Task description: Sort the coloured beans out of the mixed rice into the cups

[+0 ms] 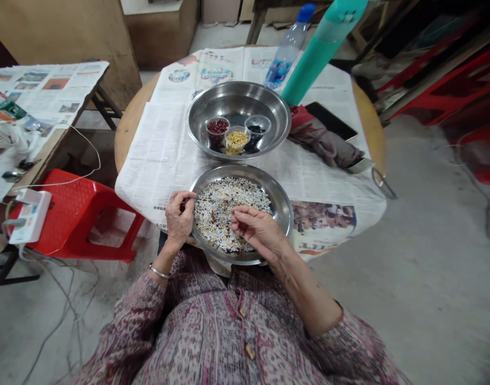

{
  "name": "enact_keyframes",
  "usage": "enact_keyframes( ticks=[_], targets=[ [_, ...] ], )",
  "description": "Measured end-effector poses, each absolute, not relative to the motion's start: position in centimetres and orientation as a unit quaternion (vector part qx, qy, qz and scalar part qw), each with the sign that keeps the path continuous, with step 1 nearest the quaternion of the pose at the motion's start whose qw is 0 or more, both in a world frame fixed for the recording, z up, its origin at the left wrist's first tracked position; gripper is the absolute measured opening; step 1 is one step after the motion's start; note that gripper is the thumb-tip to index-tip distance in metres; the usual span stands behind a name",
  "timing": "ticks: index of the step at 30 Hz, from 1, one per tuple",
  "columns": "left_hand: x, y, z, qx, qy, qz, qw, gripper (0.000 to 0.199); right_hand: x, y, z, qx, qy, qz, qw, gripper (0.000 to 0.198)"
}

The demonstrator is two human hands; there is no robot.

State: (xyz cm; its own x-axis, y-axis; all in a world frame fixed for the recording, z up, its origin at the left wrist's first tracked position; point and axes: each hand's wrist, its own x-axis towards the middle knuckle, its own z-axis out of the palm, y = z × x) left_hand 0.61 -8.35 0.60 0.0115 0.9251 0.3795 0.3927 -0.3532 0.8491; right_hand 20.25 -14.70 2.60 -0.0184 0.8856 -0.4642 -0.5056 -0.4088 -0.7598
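A shallow steel dish (pixel 284 195) sits at the table's near edge, holding a mix of white grains (pixel 216 200) with red, yellow and black beans. My right hand (pixel 258 229) is over the mix, thumb and fingertips pinched together; whatever is between them is too small to name. At the dish's left rim, my left hand (pixel 179 218) is curled, with something dark showing between thumb and forefinger. Behind the dish stands a wider steel basin (pixel 239 92) with three clear cups in it: red beans (pixel 217 127), yellow beans (pixel 237 139) and black beans (pixel 256 129).
Newspaper (pixel 148 144) covers the round table. A water bottle (pixel 285 51), a tall green container (pixel 321 59), a dark phone-like slab (pixel 331 120) and a crumpled cloth (pixel 325 141) lie behind and right. A red stool (pixel 80 214) with a power strip (pixel 30 216) stands left.
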Motion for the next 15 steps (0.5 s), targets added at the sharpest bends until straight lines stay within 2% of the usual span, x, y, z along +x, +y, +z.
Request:
enact_keyframes(
  ticks=[15],
  targets=[
    [0.64, -8.25, 0.51, 0.658, 0.498, 0.497, 0.269, 0.015, 20.13, -14.91, 3.41, -0.454, -0.135, 0.720, 0.507, 0.028]
  ],
)
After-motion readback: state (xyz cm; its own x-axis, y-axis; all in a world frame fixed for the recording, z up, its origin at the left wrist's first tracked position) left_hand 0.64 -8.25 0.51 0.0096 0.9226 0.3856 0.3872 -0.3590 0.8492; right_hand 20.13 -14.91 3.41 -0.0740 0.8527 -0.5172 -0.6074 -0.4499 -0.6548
